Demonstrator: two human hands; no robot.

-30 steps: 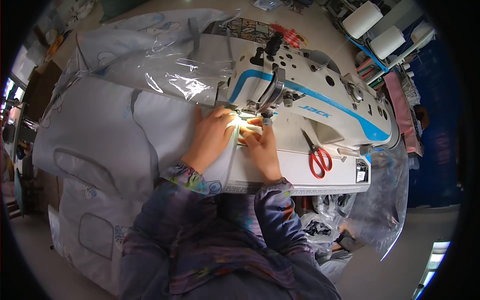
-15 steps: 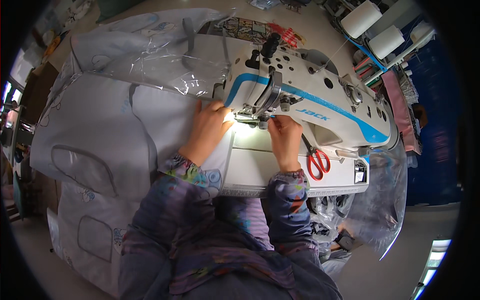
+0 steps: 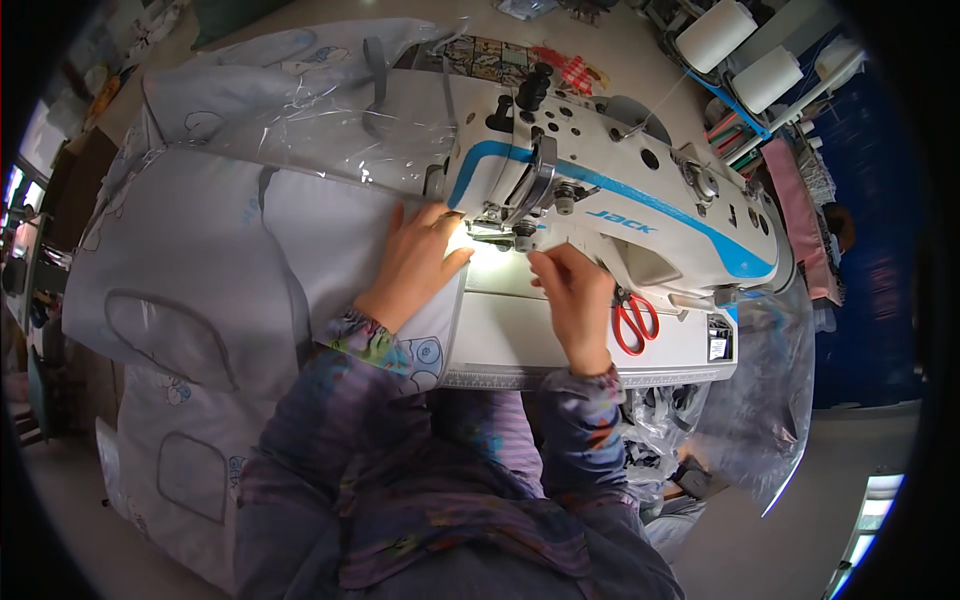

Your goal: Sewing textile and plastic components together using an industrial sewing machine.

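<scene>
Here, smooth pale, grey-trimmed fabric (image 3: 335, 235) lies under the spread left hand (image 3: 410, 268), the right hand (image 3: 578, 300) curled, its hold unclear.

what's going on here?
A person works at a white-and-blue sewing machine. Their left hand lies on a large pale grey fabric piece, its fingers beside the lit needle area. Their right hand is over the machine bed, fingers curled, apart from the fabric; whether it holds anything is too small to tell. Red-handled scissors lie just to its right.
</scene>
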